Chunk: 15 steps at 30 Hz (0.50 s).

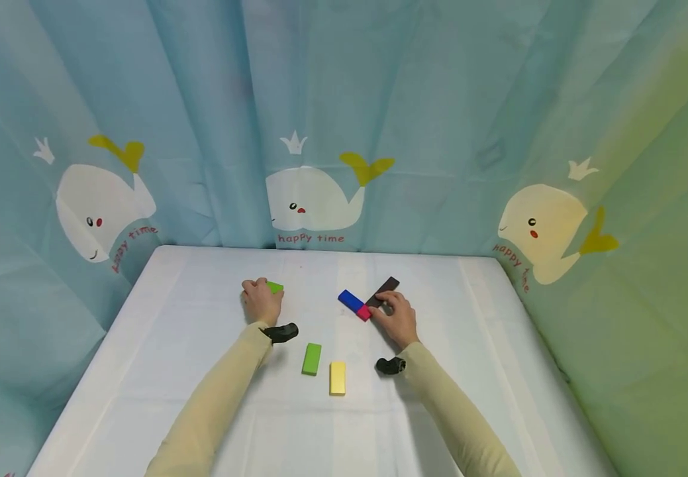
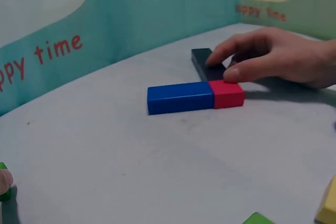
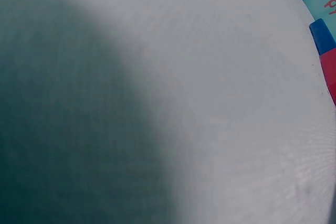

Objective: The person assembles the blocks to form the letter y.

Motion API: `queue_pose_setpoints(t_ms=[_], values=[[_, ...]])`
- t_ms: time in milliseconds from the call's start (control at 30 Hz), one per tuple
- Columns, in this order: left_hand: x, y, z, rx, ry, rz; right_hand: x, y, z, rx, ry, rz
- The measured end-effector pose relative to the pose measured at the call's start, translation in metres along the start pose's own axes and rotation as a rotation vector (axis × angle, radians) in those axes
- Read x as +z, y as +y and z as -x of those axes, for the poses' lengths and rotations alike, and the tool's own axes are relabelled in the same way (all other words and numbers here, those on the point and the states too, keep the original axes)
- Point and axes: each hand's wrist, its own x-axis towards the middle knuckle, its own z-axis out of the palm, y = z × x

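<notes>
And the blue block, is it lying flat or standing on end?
Lying flat: the left wrist view shows the blue block with its long side along the table, one end against the red block.

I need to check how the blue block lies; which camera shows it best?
The left wrist view: the blue block appears large and whole, its top and one long side in sight. The head view shows it whole but small, from above; the right wrist view catches only part, cut off at the right edge.
</notes>
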Motion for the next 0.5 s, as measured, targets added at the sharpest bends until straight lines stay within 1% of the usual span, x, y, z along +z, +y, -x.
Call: queue_pose_setpoints(t_ms=[133, 233, 367, 500], values=[[-0.0019, -0.0023, -0.0002, -0.018, -0.038, 0.060, -0.0005, -0.0021, 0.0013, 0.006, -0.004, -0.004], [-0.0017, -0.0014, -0.0014, -0.016, -0.045, 0.111, -0.0009, -0.0027, 0.0010, 0.006, 0.009, -0.012], [0.0011, 0.0024, -0.0029, -0.012, -0.003, 0.183, -0.0007, -0.0016, 0.0003, 0.017, 0.006, -0.006], [0.0066, 0.0051, -0.0041, -0.026, 0.027, 0.214, 0.0003, -0.0008, 0.0002, 0.021, 0.004, -0.002]])
